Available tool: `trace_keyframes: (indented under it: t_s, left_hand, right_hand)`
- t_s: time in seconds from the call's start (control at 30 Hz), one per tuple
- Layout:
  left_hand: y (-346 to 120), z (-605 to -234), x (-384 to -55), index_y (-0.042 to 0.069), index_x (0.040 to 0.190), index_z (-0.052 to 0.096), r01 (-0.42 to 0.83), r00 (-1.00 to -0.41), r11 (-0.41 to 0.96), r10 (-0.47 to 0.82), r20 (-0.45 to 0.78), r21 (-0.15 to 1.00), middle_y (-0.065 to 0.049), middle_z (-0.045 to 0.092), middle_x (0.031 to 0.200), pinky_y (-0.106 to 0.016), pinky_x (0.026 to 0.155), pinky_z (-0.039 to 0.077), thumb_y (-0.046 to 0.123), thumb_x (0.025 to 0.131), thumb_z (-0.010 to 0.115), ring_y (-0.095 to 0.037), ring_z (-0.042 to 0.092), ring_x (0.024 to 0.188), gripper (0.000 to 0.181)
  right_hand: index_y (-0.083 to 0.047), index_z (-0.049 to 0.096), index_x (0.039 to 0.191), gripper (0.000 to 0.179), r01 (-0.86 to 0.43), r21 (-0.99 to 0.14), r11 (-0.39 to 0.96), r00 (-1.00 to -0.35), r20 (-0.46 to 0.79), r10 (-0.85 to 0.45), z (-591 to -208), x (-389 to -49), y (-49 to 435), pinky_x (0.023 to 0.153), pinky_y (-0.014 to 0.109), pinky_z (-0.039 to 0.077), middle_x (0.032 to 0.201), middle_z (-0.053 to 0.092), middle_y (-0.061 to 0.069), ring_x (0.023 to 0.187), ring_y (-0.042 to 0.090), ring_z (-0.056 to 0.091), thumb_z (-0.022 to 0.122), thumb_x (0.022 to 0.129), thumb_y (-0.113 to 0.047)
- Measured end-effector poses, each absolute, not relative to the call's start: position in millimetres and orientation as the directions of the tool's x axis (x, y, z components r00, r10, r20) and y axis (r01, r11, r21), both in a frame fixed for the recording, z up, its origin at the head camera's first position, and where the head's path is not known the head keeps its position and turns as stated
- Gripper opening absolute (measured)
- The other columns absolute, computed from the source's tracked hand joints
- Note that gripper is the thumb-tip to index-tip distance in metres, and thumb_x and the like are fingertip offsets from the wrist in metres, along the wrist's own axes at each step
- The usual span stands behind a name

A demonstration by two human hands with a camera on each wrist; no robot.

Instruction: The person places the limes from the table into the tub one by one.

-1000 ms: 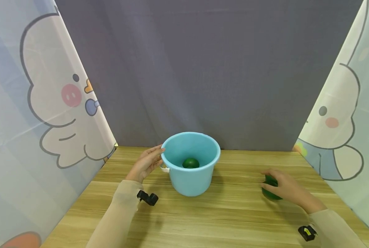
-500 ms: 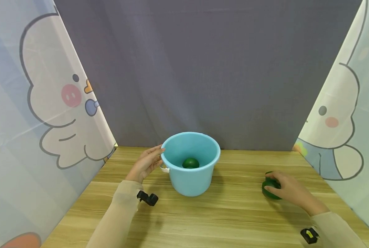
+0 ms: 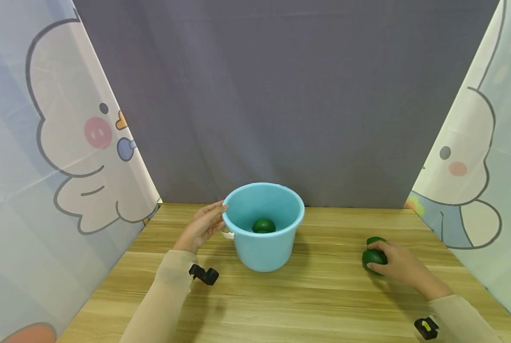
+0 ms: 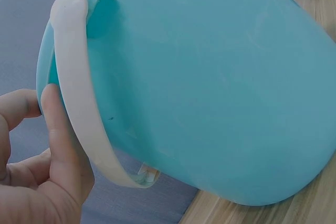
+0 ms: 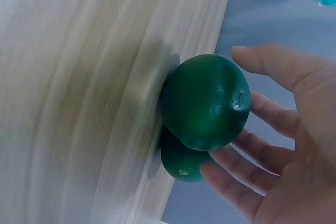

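Note:
A light blue bucket (image 3: pixel 264 255) stands upright on the table, with one lime-like green fruit (image 3: pixel 264 226) inside. My left hand (image 3: pixel 200 229) holds its rim at the left side, thumb and fingers at either side of the edge. In the left wrist view the white bucket handle (image 4: pixel 79 87) hangs beside that hand. To the right, my right hand (image 3: pixel 401 267) is spread around two more green fruits lying close together. The right wrist view shows the nearer fruit (image 5: pixel 205 103) partly covering the farther one (image 5: pixel 181 158); fingertips are at both, the thumb beside the nearer.
The wooden table (image 3: pixel 290 305) ends at a grey curtain (image 3: pixel 264 105) behind the bucket. Printed cartoon curtains (image 3: pixel 88 143) flank both sides. A stretch of tabletop lies between the bucket and the right-hand fruits.
My right hand has shifted slightly right and nearer, uncovering more of the two green fruits. The left hand and bucket hold their places.

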State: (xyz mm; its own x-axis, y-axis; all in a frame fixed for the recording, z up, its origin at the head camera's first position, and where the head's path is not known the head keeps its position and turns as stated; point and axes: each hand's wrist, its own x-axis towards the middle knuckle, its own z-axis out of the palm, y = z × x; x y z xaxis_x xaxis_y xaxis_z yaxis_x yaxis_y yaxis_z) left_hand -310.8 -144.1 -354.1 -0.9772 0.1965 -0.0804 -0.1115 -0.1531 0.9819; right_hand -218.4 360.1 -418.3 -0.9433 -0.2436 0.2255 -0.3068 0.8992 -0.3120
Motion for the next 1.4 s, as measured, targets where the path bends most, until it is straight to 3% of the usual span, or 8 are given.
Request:
trace_keyframes:
  t_s: [0.37, 1.1, 1.4]
  left_hand:
    - [-146, -353, -310, 0.003, 0.152, 0.041, -0.096, -0.977, -0.152, 0.205, -0.064, 0.984, -0.005, 0.064, 0.109, -0.016, 0.075, 0.057, 0.019, 0.100, 0.064, -0.006, 0.064, 0.082, 0.059]
    - [-146, -355, -311, 0.003, 0.151, 0.042, -0.101, -0.975, -0.161, 0.210, -0.066, 0.982, -0.007, 0.062, 0.111, -0.016, 0.075, 0.057, 0.018, 0.100, 0.064, -0.005, 0.064, 0.081, 0.057]
    - [-146, -354, -311, 0.006, 0.150, 0.045, -0.109, -0.977, -0.156, 0.199, -0.076, 0.982, -0.010, 0.060, 0.120, -0.018, 0.078, 0.057, 0.018, 0.100, 0.064, -0.006, 0.064, 0.083, 0.055]
  right_hand:
    - [0.001, 0.065, 0.123, 0.059, -0.313, -0.346, 0.885, -0.944, 0.213, -0.251, -424, -219, 357, 0.066, 0.052, 0.058, 0.109, 0.060, 0.027, 0.089, 0.039, 0.062, 0.088, 0.077, -0.029]
    - [0.001, 0.061, 0.128, 0.063, -0.325, -0.412, 0.852, -0.946, 0.157, -0.285, -425, -217, 347, 0.066, 0.049, 0.058, 0.123, 0.054, 0.035, 0.092, 0.037, 0.063, 0.084, 0.082, -0.035]
    - [0.001, 0.058, 0.132, 0.065, -0.317, -0.445, 0.837, -0.948, 0.120, -0.295, -425, -217, 342, 0.068, 0.049, 0.058, 0.118, 0.057, 0.027, 0.091, 0.032, 0.063, 0.082, 0.084, -0.037]
